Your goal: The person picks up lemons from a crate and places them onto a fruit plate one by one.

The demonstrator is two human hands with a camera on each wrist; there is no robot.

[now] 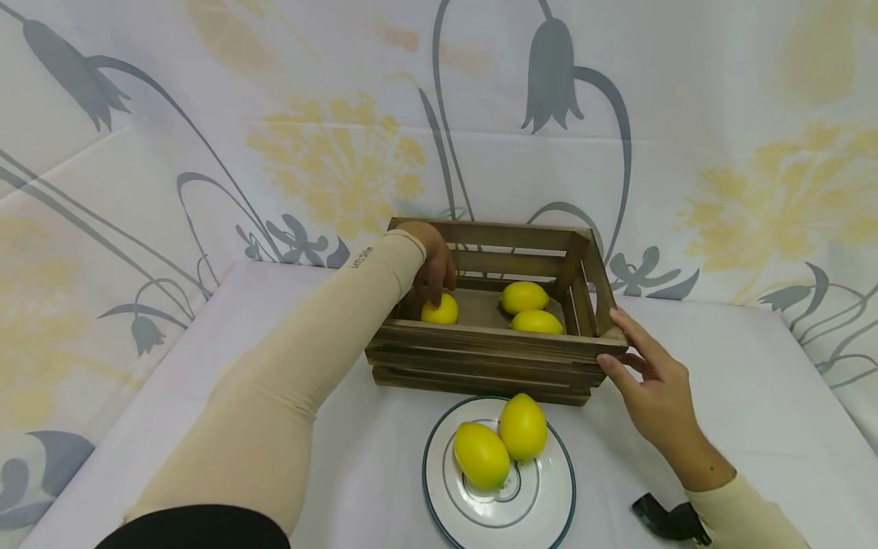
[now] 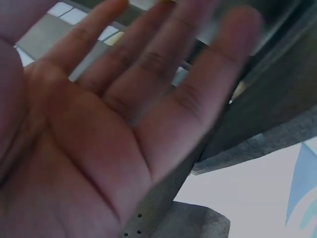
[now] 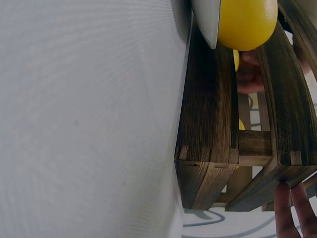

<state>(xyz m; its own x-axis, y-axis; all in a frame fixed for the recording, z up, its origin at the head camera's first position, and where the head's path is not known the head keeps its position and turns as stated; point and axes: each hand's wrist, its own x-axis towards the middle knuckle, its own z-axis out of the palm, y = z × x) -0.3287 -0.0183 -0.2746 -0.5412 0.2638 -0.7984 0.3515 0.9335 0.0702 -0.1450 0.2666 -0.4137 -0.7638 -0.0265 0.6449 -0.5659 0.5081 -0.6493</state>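
In the head view my left hand (image 1: 434, 263) reaches down into the left end of a slatted wooden crate (image 1: 480, 354). Its fingertips touch a yellow lemon (image 1: 440, 311) there. The left wrist view shows this hand's fingers extended, with no lemon visible against the palm. Two more lemons, one behind (image 1: 524, 296) and one in front (image 1: 538, 322), lie toward the crate's right side. My right hand (image 1: 658, 396) rests its fingertips on the crate's right end, thumb by the front corner. Straight fingers (image 3: 285, 213) meet the end slat in the right wrist view.
Before the crate sits a clear round plate (image 1: 504, 518) with a dark rim, bearing two lemons, a left one (image 1: 482, 455) and a right one (image 1: 523, 427). A black curved object (image 1: 665, 520) lies beside the right sleeve. Patterned cloth (image 1: 343, 76) hangs behind the crate.
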